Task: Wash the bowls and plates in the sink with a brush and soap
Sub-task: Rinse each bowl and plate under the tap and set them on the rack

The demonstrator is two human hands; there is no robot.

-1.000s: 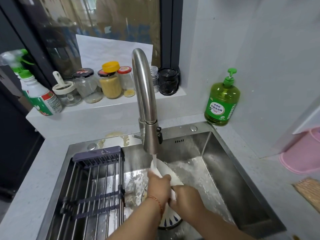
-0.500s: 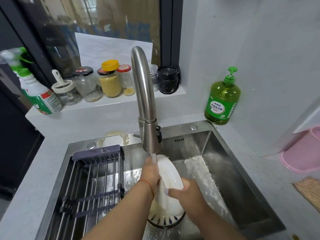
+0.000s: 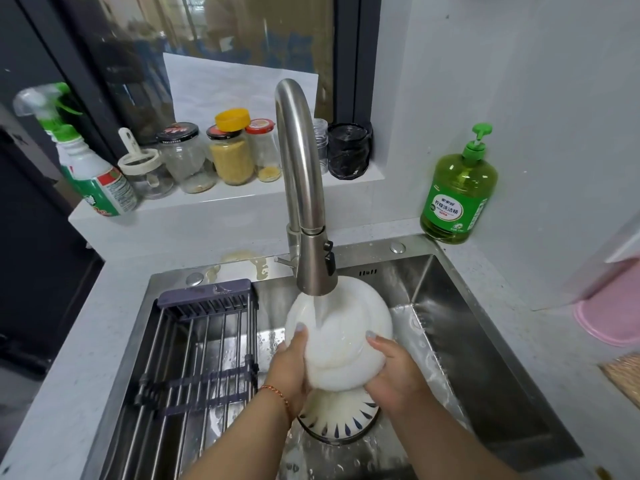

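Both forearms are bare, with no sleeves in view. A thin braided red-orange bracelet [image 3: 277, 396] circles the left wrist. The fingers [image 3: 300, 328] have short, pale-painted nails.

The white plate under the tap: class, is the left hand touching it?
Touching. The head view shows the left hand gripping the white plate at its left rim, thumb on its face.
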